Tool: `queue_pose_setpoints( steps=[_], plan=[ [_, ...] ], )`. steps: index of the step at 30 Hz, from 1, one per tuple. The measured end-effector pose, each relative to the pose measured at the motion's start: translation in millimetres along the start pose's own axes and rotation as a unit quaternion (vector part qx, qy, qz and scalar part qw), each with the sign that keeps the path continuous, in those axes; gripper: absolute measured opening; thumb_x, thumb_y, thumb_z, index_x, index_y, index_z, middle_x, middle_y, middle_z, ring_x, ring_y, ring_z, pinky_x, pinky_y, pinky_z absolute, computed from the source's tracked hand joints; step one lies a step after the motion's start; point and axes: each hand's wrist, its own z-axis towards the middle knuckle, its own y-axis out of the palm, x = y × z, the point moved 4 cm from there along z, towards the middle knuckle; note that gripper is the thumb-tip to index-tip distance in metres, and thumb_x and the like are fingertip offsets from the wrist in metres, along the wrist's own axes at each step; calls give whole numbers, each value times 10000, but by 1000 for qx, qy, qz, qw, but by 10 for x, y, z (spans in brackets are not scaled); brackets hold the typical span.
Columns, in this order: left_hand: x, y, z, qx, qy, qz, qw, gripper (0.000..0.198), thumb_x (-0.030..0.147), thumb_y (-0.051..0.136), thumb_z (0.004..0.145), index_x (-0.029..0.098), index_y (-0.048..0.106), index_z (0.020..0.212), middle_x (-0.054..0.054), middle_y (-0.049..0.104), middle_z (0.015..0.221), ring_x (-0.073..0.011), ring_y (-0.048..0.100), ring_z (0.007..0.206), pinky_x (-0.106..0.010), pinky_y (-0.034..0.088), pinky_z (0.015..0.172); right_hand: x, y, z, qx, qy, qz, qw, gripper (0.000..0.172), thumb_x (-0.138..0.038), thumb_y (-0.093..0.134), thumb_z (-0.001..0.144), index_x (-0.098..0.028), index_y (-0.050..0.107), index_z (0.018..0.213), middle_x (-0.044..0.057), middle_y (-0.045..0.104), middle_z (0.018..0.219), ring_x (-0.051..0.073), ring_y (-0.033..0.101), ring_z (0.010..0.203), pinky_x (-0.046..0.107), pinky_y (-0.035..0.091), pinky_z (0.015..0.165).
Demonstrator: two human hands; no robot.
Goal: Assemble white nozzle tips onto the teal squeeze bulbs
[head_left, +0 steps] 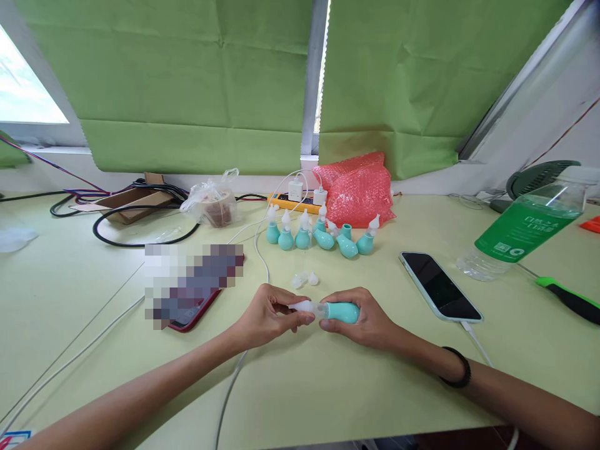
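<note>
My right hand (363, 317) wraps round the teal bulb (343, 312) of a nasal aspirator, which lies sideways above the table. At its left end, my left hand (276, 315) pinches the white nozzle tip (302, 306). A clear collar (321, 310) shows between the tip and the bulb; whether the parts are fully joined I cannot tell. Beyond my hands several similar teal aspirators (302, 236) stand or lean in a row, most with white tips. One teal bulb (347, 242) among them has a bare neck. Small clear-white pieces (305, 279) lie nearer to me.
A red-edged phone (199, 300) lies left and a charging phone (440, 286) right. Behind the row are pink bubble wrap (360, 194), a power strip (290, 203) and a bagged tape roll (218, 206). A water bottle (522, 228) leans at right, near a green-black tool (569, 299). A white cable (262, 262) crosses the table.
</note>
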Motion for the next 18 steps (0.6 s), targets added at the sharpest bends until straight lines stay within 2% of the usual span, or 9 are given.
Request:
queue_pose_setpoints(
  steps=[2, 4, 7, 9, 13, 18],
  plan=[
    [5, -2, 4, 7, -6, -7, 1000, 230, 325, 629, 646, 121, 691, 732, -38, 595, 569, -89, 459, 464, -207, 390, 439, -12, -9, 15, -20, 4, 11, 1000, 203, -344, 596, 674, -155, 618, 743, -1, 600, 629, 110, 526, 550, 200, 418, 512],
    [-5, -20, 8, 51, -16, -35, 998, 229, 321, 661, 609, 127, 692, 727, -47, 621, 616, -94, 471, 469, -217, 403, 445, -35, -35, 34, -20, -7, 18, 1000, 213, -341, 585, 688, -153, 609, 785, 8, 605, 675, 116, 533, 586, 206, 427, 540],
    [-40, -51, 1, 143, -41, -86, 985, 285, 290, 706, 555, 138, 681, 795, -42, 640, 671, -93, 489, 490, -223, 428, 485, -67, -71, 53, 11, -49, 15, 999, 229, -322, 548, 727, -163, 587, 888, 31, 614, 786, 131, 554, 681, 232, 442, 626],
    [-58, -43, -4, 169, -52, -113, 978, 312, 268, 715, 547, 142, 670, 830, -35, 638, 699, -98, 514, 543, -225, 445, 543, -67, -70, 52, 38, -69, -2, 997, 229, -305, 540, 736, -171, 577, 917, 39, 610, 800, 135, 556, 704, 249, 442, 660],
    [-39, 4, -2, 138, -25, -132, 981, 243, 238, 687, 598, 132, 657, 815, -46, 598, 801, -124, 534, 701, -234, 448, 646, -38, -19, 29, 59, -71, -24, 995, 223, -258, 592, 687, -163, 586, 889, 42, 608, 797, 138, 554, 712, 262, 439, 684],
    [71, 38, -15, 71, 45, -90, 992, 161, 231, 628, 671, 133, 654, 796, -55, 530, 803, -148, 510, 771, -249, 448, 653, -34, 34, 7, 11, -49, 40, 998, 181, -280, 607, 679, -153, 605, 807, 17, 599, 706, 119, 523, 646, 250, 445, 645]
  ],
)
